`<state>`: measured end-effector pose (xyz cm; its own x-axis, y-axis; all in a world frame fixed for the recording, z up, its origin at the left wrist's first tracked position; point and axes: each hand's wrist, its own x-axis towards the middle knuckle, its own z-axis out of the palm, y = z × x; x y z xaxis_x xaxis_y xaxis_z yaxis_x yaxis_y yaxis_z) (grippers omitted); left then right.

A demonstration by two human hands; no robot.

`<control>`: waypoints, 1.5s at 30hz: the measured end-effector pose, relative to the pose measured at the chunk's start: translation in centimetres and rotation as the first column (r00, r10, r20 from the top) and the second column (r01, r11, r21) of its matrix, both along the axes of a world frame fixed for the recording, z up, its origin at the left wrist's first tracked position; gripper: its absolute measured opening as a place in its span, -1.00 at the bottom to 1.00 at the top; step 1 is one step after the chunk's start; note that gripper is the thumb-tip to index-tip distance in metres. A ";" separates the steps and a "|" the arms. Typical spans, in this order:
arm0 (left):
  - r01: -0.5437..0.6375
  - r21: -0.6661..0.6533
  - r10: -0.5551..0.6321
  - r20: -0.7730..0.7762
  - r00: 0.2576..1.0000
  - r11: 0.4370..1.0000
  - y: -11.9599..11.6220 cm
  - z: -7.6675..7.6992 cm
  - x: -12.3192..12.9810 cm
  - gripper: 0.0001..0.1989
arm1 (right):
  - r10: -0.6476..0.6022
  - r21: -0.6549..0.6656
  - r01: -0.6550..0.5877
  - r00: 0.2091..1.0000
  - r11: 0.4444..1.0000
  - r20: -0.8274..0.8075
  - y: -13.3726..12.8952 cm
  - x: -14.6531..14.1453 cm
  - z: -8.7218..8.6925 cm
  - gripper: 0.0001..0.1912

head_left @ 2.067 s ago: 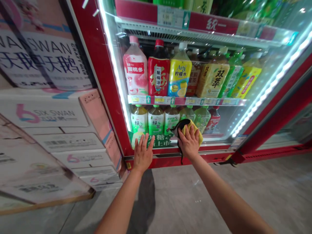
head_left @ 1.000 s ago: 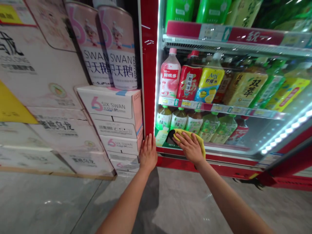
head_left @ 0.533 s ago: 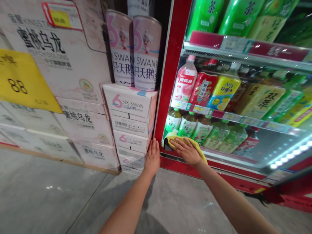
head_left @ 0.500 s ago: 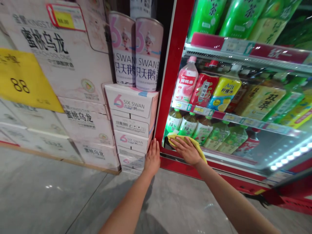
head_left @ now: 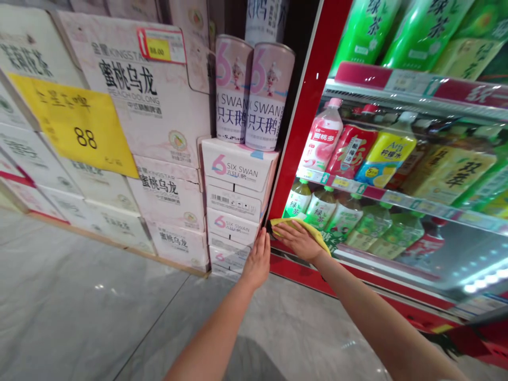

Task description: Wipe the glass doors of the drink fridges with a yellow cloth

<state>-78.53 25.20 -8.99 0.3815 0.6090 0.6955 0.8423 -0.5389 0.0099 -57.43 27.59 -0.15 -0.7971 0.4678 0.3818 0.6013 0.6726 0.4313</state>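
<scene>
Honestly, bottom-row bottles [head_left: 318, 210] part hidden behind right hand [head_left: 300, 242] and yellow cloth [head_left: 319, 239]; top bottles cropped by frame. Dark bit at cloth's left end too small to make out. Cloth sits at cooler's [head_left: 296, 270] lower left corner, right palm down over it, fingers stretched, slightly spread. Left hand [head_left: 257, 260] by box stack [head_left: 234, 198], fingers straight, held close together, pointing up; can't tell if palm's touching.
</scene>
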 end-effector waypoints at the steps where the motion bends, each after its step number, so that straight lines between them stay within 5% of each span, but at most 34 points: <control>1: 0.004 -0.005 -0.004 0.000 1.000 1.000 -0.1 0.0 -0.1 0.02 | -0.015 0.014 0.015 1.000 1.000 -0.013 0.0 0.0 0.6 -0.45; 6: 0.025 -0.044 -0.023 0.032 0.999 0.999 -0.3 0.2 -0.2 0.03 | -0.196 0.075 0.212 0.964 0.974 -0.180 0.4 -2.5 2.1 -0.38; 12: 0.053 -0.075 -0.050 0.042 0.998 0.996 -0.7 0.3 -0.9 0.04 | -0.038 -0.076 0.032 0.996 0.997 -0.081 0.8 -3.0 -3.5 -0.44; 14: 0.057 -0.079 -0.054 0.036 0.998 0.995 -0.9 0.3 -1.2 0.04 | 0.035 -0.103 -0.038 0.999 0.994 -0.034 0.9 -2.6 -3.8 -0.47; 17: 0.060 -0.083 -0.056 0.052 0.997 0.995 -0.9 0.5 -1.1 0.06 | 0.026 -0.035 -0.027 0.999 0.999 -0.038 0.9 -2.1 -0.8 -0.48; 21: 0.058 -0.087 -0.048 0.109 0.993 0.995 -0.6 1.0 -0.1 0.09 | -0.170 0.115 0.198 0.961 0.973 -0.220 0.8 -2.5 4.1 -0.39; 24: 0.057 -0.099 -0.041 0.152 0.988 0.993 -0.2 1.2 0.5 0.09 | -0.216 0.141 0.263 0.935 0.955 -0.281 0.9 -3.0 3.9 -0.38; 28: 0.051 -0.113 -0.033 0.157 0.987 0.992 0.1 0.9 0.5 0.06 | -0.096 0.075 0.105 0.988 0.992 -0.120 1.1 -2.9 1.5 -0.47; 30: 0.046 -0.092 -0.032 0.146 0.989 0.995 0.1 0.8 0.5 0.02 | -0.050 0.063 0.054 0.997 0.997 -0.063 1.1 -2.6 1.9 -0.49; 35: 0.066 0.066 -0.073 0.107 0.992 0.996 -0.3 1.3 1.6 -0.17 | -0.169 0.138 0.196 0.969 0.971 -0.181 -0.1 -2.1 6.9 -0.44; 38: 0.140 0.138 -0.149 0.055 0.987 0.981 -1.0 2.1 3.2 -0.27 | -0.155 0.139 0.176 0.977 0.975 -0.145 -1.2 -1.7 9.8 -0.41; 45: 0.291 0.076 -0.300 0.158 0.941 0.954 -0.7 5.0 8.5 -0.20 | -0.118 0.113 0.137 0.980 0.984 -0.159 -3.1 -0.4 12.4 -0.29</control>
<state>-70.01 24.49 -4.00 0.4155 0.4488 0.7912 0.6340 -0.7666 0.1019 -57.85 24.48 12.23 -0.6625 0.5039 0.5543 0.7434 0.5334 0.4036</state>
